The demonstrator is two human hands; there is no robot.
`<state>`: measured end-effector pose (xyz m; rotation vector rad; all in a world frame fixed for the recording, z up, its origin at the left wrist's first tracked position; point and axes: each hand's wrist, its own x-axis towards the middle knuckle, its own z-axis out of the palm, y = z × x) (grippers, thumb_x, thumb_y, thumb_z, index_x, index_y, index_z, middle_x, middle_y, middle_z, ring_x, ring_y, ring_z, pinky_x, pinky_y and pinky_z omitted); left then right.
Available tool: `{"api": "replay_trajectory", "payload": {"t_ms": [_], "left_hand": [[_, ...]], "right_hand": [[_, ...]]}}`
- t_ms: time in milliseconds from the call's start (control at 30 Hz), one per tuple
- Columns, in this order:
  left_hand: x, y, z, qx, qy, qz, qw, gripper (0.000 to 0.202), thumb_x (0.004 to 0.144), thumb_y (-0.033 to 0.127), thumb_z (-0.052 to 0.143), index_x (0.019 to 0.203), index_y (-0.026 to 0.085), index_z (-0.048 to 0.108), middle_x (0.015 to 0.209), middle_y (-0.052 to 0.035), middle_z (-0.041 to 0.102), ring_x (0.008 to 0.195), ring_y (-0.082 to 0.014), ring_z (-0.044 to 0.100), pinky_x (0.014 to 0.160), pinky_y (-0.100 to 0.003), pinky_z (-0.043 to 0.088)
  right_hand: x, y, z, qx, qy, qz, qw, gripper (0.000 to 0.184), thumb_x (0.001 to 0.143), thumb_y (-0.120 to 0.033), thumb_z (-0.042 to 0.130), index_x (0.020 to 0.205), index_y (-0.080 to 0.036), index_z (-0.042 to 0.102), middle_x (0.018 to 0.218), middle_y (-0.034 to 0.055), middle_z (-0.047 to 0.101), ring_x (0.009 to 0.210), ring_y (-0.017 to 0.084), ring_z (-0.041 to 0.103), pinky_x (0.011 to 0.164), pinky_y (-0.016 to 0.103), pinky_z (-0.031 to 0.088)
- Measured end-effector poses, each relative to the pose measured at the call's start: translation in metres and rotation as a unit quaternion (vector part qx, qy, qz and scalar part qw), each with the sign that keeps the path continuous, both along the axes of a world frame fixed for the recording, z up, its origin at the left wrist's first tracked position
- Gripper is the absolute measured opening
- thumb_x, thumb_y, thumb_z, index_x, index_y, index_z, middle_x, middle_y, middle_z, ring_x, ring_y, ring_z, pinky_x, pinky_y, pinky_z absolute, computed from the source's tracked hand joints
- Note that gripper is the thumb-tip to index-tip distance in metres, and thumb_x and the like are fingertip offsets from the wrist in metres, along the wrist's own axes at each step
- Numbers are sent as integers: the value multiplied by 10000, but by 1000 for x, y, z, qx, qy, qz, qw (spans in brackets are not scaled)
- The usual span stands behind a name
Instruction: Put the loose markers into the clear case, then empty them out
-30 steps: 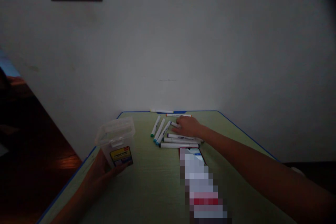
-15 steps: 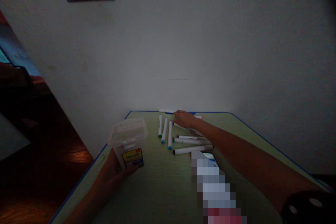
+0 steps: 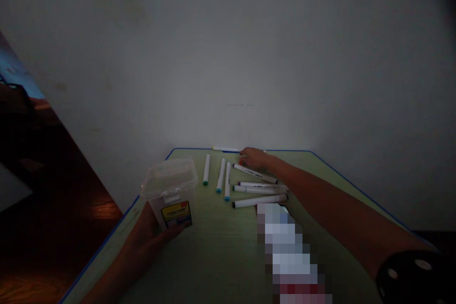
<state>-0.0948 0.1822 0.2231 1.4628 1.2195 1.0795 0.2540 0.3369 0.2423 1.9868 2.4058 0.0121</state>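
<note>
We are gripping the clear box (image 3: 174, 194) low on its side with our left hand (image 3: 151, 230), the thumb lying along the label (image 3: 176, 211), at the left of the tabletop (image 3: 213, 251). Our right hand (image 3: 254, 157) is lying curled over an orange-ended marker (image 3: 241, 162) at the back; we cannot tell whether its fingers are pinching it. For a clean grip, we should be taking the barrel near its middle, sparing the yellow-ended marker (image 3: 227, 149) just behind and the 2 blue-ended markers (image 3: 227, 181), while holding the box level.
</note>
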Motion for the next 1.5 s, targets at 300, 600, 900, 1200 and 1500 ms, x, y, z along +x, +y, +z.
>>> {"api": "replay_trajectory", "payload": {"t_ms": [300, 600, 900, 1200, 1500], "left_hand": [[-10, 2, -13, -32, 11, -1, 999, 704, 625, 485, 803, 1194, 217, 487, 1170, -106, 684, 1071, -331, 659, 967, -480, 534], [-8, 1, -14, -10, -15, 0, 1000, 719, 625, 469, 801, 1221, 226, 479, 1163, -87, 694, 1057, -313, 666, 941, -437, 553], [-11, 0, -13, -36, -2, -2, 999, 620, 627, 498, 787, 1119, 219, 532, 1174, -122, 683, 1085, -337, 649, 955, -482, 534], [-6, -1, -10, -29, -9, -9, 999, 675, 636, 473, 796, 1180, 219, 488, 1161, -103, 681, 1080, -328, 650, 964, -478, 530], [0, 6, 0, 45, -9, -30, 998, 690, 660, 414, 789, 1219, 210, 439, 1191, -116, 650, 1062, -311, 662, 945, -470, 541]], "right_hand": [[-6, 35, -4, 5, -32, -21, 999, 345, 928, -339, 562, 1214, -146, 574, 1260, 106, 590, 1129, 225, 583, 966, 458, 492], [-6, 32, -7, 38, -44, -35, 998, 308, 924, -334, 565, 1160, -137, 596, 1267, 111, 574, 1150, 228, 560, 970, 446, 485], [-5, 50, -13, 4, -33, -41, 999, 321, 925, -348, 568, 1168, -141, 597, 1242, 103, 599, 1123, 221, 584, 964, 452, 491], [-12, 26, 16, 37, 63, -52, 996, 242, 922, -296, 546, 1086, -137, 626, 1153, 104, 645, 1100, 223, 588, 980, 454, 447], [31, -156, 52, 86, 460, -88, 879, 234, 829, -393, 413, 914, -186, 480, 555, -43, 474, 490, 122, 472, 520, 261, 420]]}}
